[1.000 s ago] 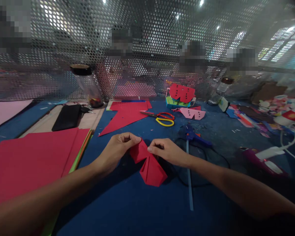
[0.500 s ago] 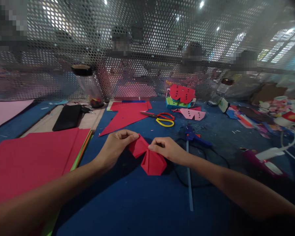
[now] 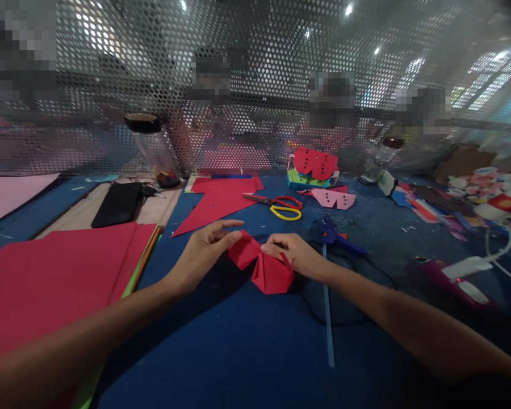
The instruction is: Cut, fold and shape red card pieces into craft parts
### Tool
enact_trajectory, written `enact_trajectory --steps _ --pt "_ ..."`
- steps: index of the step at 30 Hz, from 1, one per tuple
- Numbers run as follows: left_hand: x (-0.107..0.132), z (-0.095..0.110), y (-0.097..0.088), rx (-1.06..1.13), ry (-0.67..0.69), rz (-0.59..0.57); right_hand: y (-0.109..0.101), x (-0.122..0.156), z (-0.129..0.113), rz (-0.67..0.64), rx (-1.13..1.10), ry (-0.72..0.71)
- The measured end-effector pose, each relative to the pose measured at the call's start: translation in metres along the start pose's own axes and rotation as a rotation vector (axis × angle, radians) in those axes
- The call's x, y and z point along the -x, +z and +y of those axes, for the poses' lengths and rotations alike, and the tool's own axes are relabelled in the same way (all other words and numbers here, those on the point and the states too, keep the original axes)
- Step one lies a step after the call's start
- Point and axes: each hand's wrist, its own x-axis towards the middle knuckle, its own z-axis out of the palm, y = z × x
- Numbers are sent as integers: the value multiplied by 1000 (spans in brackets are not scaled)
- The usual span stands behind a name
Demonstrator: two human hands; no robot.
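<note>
Between my hands is a folded red paper piece (image 3: 272, 275), two faceted lobes joined at a narrow middle, just above the blue tabletop. My right hand (image 3: 292, 253) pinches it near the middle, thumb on top and the other fingers curled. At the upper corner of the left lobe, the thumb of my left hand (image 3: 206, 247) presses the paper; its index finger is raised away and stretched out. Any fingers behind that lobe are hidden. Beyond the hands lie scissors (image 3: 286, 215) with red and yellow handles and a pointed sheet of red paper (image 3: 213, 209).
A stack of red paper (image 3: 63, 267) lies left, near a black phone-like slab (image 3: 117, 204). On the right are a blue glue gun (image 3: 338, 236) with its cord and a purple-and-white device (image 3: 455, 281). Pink and red cut pieces (image 3: 334, 197) lie at the back. A perforated metal screen (image 3: 264, 74) stands behind.
The folded paper has shifted slightly right and up and tilted, its right edge lifting near my right hand. My left index finger has straightened away from the thumb.
</note>
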Motion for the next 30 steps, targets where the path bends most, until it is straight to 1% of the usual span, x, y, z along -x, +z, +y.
enact_trajectory --steps 3,6,8,12,17,21,23,25,28,30 --pt "2 3 0 -144 97 -90 -3 -1 1 -25 33 -2" --pt "1 0 -2 -236 133 -121 -4 -2 2 -40 48 -17" --pt "0 -4 -3 -272 138 -97 -5 -2 1 -36 45 -29" --pt "-1 -8 -5 -368 178 -27 -5 -3 -2 17 0 -36" --pt "2 -3 -6 -465 219 7 -7 -6 2 105 -178 8" --pt "2 0 -7 -512 221 39 -9 -6 2 133 -213 0" --pt "0 -1 -9 -481 205 50 -10 -5 1 114 -233 -10" --pt "-3 -2 -10 -404 168 52 -11 -5 0 79 -268 -29" --pt "-7 -3 -11 -203 68 64 -10 -5 1 31 -296 -79" --pt "-6 -2 -10 -39 -18 73 -8 -4 2 25 -255 -132"
